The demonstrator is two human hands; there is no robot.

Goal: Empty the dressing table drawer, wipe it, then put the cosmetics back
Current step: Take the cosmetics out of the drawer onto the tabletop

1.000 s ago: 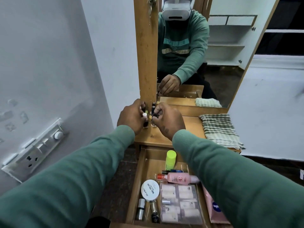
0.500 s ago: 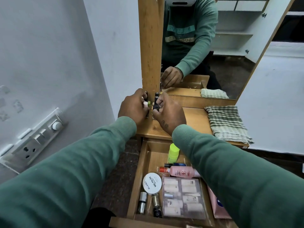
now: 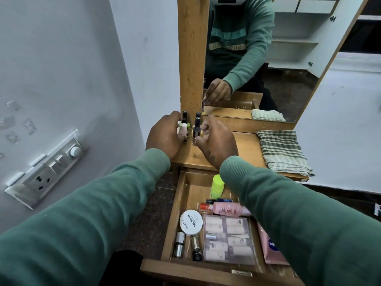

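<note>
While the drawer (image 3: 174, 215) hangs pulled open below, cosmetics (image 3: 227, 240) inside it, two bottles stand upright on the tabletop (image 3: 243, 149) beside the mirror post (image 3: 192, 58). The left hand (image 3: 165, 137) curls round a pale pink bottle (image 3: 183, 131), and the right hand (image 3: 216, 141) pinches a dark nail polish bottle (image 3: 196, 129). The hands have parted slightly since a second ago. A checked cloth (image 3: 282, 151) lies to the right.

A switch-and-socket panel (image 3: 47, 168) sits on the grey wall (image 3: 61, 58), left of the mirror (image 3: 288, 89).

The round white lid (image 3: 191, 222) reads "zudio NAIL POLISH".
</note>
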